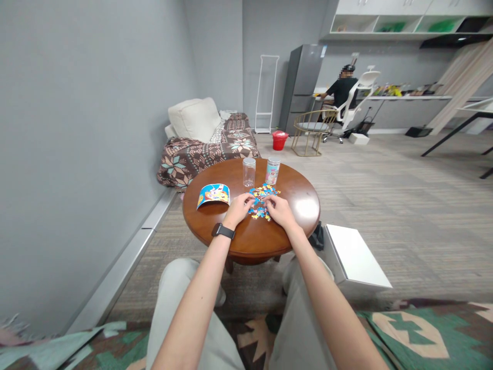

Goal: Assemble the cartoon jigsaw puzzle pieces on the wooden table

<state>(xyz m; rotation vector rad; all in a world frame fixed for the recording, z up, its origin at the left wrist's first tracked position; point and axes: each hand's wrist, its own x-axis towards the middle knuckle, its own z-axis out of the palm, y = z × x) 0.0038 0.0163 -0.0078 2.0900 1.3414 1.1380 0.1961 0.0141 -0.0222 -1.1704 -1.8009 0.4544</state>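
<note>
A heap of small colourful jigsaw pieces (262, 198) lies on the round wooden table (300, 226). My left hand (239, 207), with a black watch on its wrist, rests at the heap's left edge with the fingers curled onto pieces. My right hand (280, 210) is at the heap's right edge, fingers bent down onto pieces. What each hand pinches is too small to make out. Behind the heap stand a clear empty jar (248, 172) and a printed jar (272, 170). A curled picture sheet (213, 195) lies to the left.
A white box (356, 254) sits on the floor right of the table. A sofa with a patterned blanket (208, 146) stands along the grey wall behind. Farther back are a red bucket (279, 140), a gold chair (311, 131) and a seated person (341, 92) at a counter.
</note>
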